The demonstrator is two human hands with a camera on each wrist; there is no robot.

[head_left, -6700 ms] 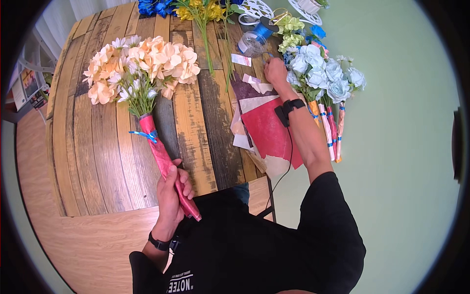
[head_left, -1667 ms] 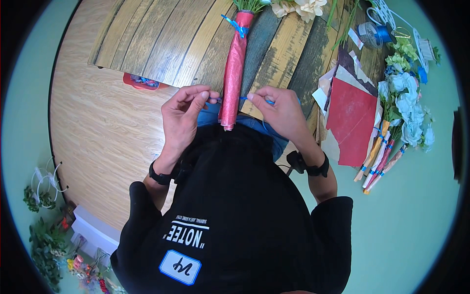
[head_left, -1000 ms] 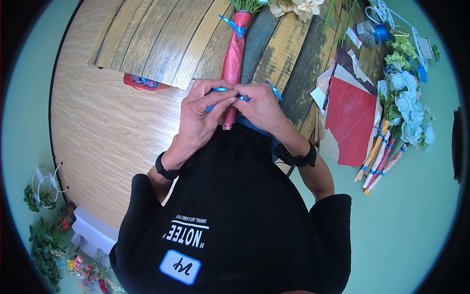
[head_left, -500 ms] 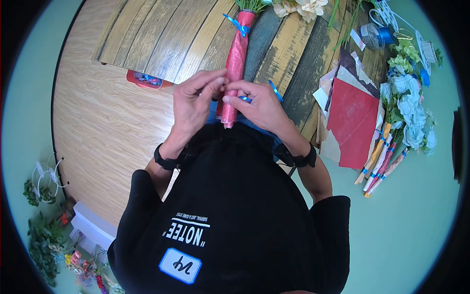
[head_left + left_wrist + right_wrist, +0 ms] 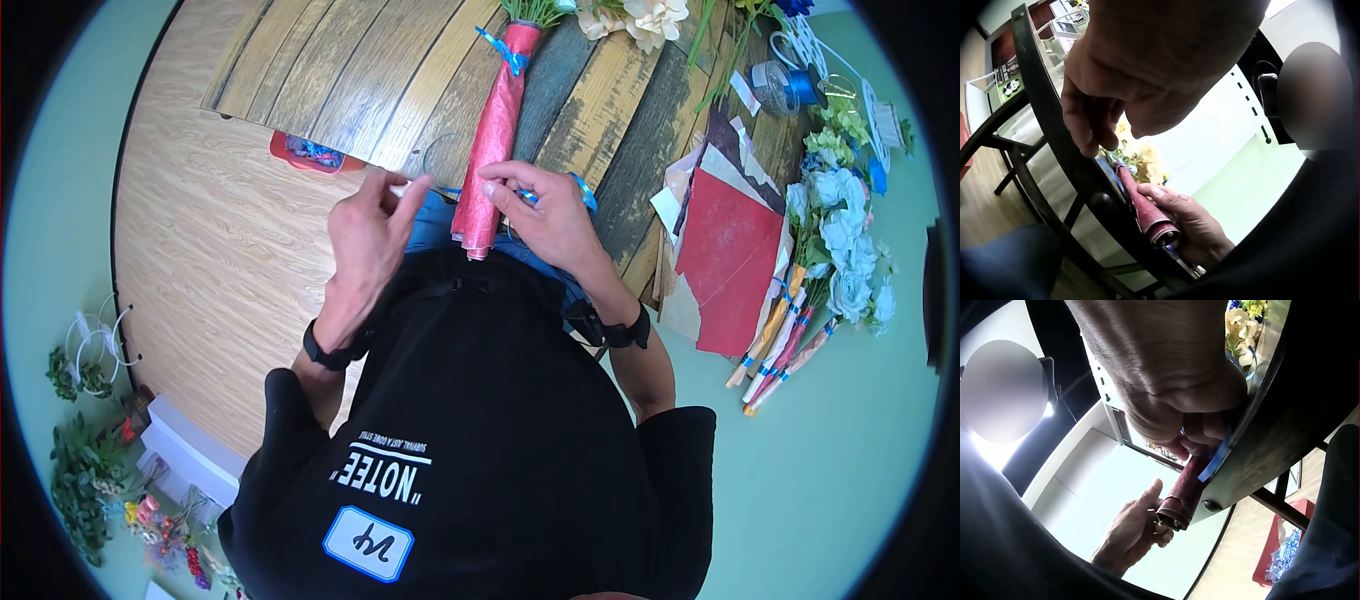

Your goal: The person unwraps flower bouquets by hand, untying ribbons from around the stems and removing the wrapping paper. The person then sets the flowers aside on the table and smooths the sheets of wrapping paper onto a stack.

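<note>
A bouquet handle wrapped in red paper (image 5: 488, 135) slants over the table's front edge, its lower end near my body. Near its top is a knotted blue ribbon (image 5: 512, 60). My left hand (image 5: 368, 235), to the left of the handle, pinches one end of a second blue ribbon (image 5: 452, 190) between thumb and fingers. At the handle's right side, my right hand (image 5: 550, 220) pinches that ribbon, whose loose curl rises beyond the knuckles. In the right wrist view a ribbon tail (image 5: 1215, 461) hangs along the handle. Cream flowers (image 5: 655, 20) show at the top.
Red and pale paper sheets (image 5: 728, 255) lie to the right. Wrapped bunches with light blue roses (image 5: 848, 285) rest beyond them. A ribbon spool (image 5: 800, 88) stands at the back right. Below the table's left edge is a red bin (image 5: 310, 152) with blue scraps.
Earlier the right hand reached among the supplies while the left held the bouquet. Both hands later met at the handle with the ribbon; now the left has drawn away to the left.
</note>
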